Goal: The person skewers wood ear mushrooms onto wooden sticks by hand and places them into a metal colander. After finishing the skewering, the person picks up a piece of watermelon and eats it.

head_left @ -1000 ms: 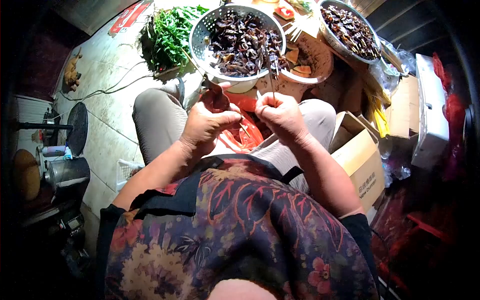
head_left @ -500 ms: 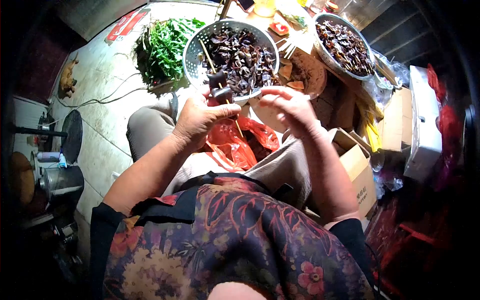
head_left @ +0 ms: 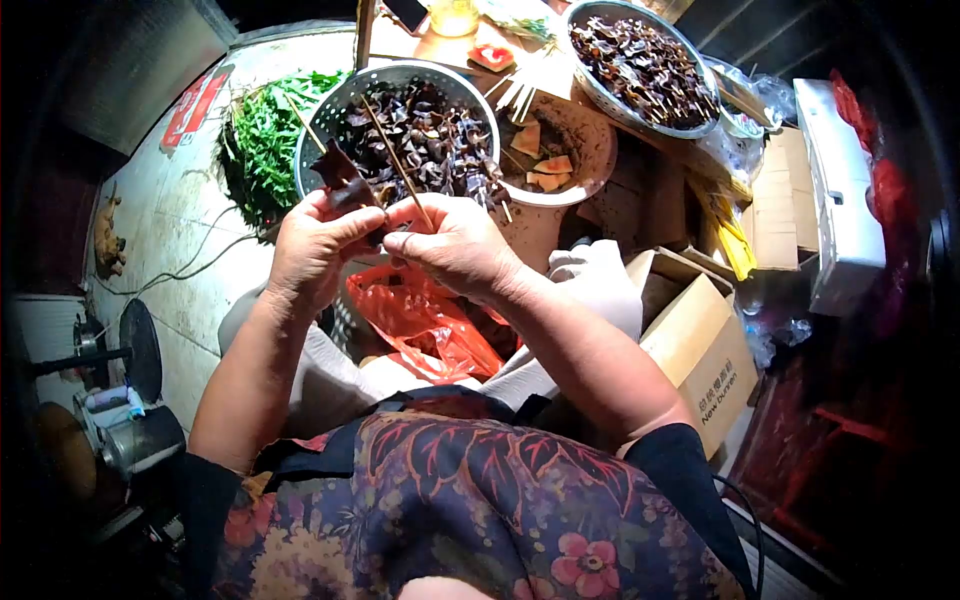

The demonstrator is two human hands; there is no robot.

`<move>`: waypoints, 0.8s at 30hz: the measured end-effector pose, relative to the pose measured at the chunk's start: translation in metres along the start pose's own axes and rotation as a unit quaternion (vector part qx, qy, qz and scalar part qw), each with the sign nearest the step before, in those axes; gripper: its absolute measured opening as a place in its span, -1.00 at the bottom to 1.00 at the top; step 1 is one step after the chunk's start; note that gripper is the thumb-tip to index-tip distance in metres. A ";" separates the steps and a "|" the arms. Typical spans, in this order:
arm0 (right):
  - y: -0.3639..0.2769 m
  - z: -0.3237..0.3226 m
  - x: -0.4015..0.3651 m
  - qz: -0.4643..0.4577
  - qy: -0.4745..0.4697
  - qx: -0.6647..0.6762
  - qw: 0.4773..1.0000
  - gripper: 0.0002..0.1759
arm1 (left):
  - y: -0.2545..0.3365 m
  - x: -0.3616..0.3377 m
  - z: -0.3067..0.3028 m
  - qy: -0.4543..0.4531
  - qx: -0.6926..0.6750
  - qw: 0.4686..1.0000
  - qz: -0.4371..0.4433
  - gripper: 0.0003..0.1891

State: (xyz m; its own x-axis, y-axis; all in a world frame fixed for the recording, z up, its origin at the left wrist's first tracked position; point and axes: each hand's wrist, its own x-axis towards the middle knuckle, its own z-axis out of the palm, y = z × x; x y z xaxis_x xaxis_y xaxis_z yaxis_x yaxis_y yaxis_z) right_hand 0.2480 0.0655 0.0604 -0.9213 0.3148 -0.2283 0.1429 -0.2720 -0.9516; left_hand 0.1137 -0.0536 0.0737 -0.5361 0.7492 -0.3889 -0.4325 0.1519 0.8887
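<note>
My left hand (head_left: pixel 312 250) is closed on a bamboo skewer (head_left: pixel 304 122) threaded with dark pieces that look like wood ear mushroom (head_left: pixel 345 180). Close against it, my right hand (head_left: pixel 455 245) is closed too, with a second thin bamboo stick (head_left: pixel 392 150) slanting up from its fingers. Both sets of fingertips meet around a dark piece, mostly hidden. Just beyond them stands a perforated metal colander (head_left: pixel 480 108) full of skewered wood ear mushrooms (head_left: pixel 425 135). Below my hands, a red plastic bag (head_left: pixel 425 320) lies open between my knees.
Leafy greens (head_left: pixel 270 140) lie left of the colander. A basin (head_left: pixel 590 185) with orange-brown pieces, a second full colander (head_left: pixel 715 125) and loose skewers (head_left: pixel 520 90) are to the right. Nearer are a cardboard box (head_left: pixel 700 360) and a white foam box (head_left: pixel 840 190). A cable (head_left: pixel 190 265) crosses the floor.
My right hand, apart and blurred before, has come in against my left, a stick now rising from its fingers. The view has shifted, moving the colanders leftward in the picture.
</note>
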 end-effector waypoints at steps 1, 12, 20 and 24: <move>-0.005 -0.003 0.005 0.003 0.001 -0.038 0.999 -0.74 | 0.001 0.008 -0.003 -0.003 0.000 1.000 -0.008 -0.75; -0.010 -0.043 0.052 0.085 0.039 0.109 0.990 -0.77 | 0.012 0.097 -0.005 -0.044 0.024 0.998 -0.031 -0.75; -0.001 -0.053 0.069 0.172 0.115 0.123 0.971 -0.75 | -0.002 0.141 -0.010 -0.053 -0.073 0.992 -0.083 -0.81; 0.002 -0.052 0.078 0.146 0.107 0.131 0.975 -0.82 | -0.004 0.142 -0.001 -0.036 -0.067 0.994 -0.079 -0.83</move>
State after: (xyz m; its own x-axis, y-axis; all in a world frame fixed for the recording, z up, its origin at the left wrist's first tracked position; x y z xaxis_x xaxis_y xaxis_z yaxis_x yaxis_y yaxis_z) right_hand 0.1953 0.1364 0.0298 -0.7553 0.3633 -0.5455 0.2642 -0.5929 -0.7607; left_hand 0.0382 0.0514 0.0147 -0.4030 0.7681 -0.4977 -0.6020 0.1871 0.7763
